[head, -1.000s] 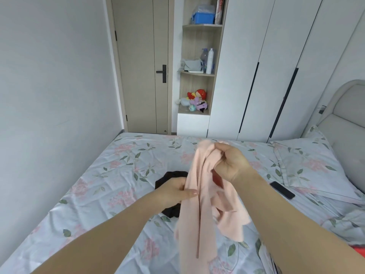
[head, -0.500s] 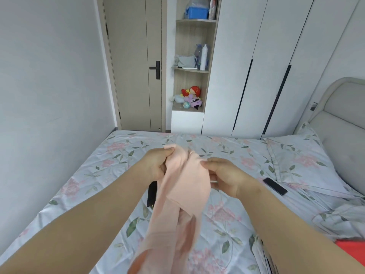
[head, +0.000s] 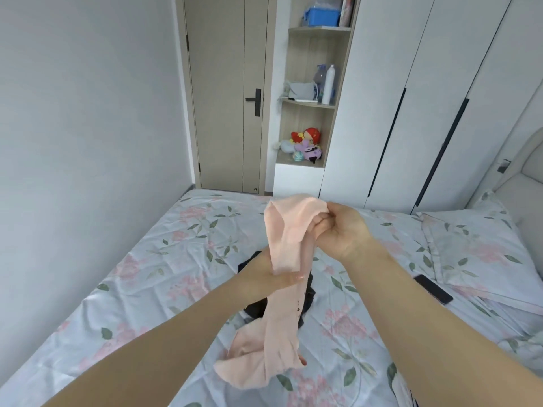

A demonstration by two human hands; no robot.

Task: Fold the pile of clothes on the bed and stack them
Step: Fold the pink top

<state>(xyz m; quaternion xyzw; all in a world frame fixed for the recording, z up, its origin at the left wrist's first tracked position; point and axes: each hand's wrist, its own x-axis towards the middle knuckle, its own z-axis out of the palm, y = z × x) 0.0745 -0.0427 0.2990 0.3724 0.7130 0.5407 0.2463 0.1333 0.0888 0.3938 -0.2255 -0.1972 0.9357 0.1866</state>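
Floral bed: one pink garment in two hands' grip, one black garment beneath.

Bed covered by a pale sheet printed with pink flowers and green leaves. Lying on it: a dark garment near the centre, largely hidden and possibly folded; a black phone to the right, just beside a matching floral pillow at the headboard end.
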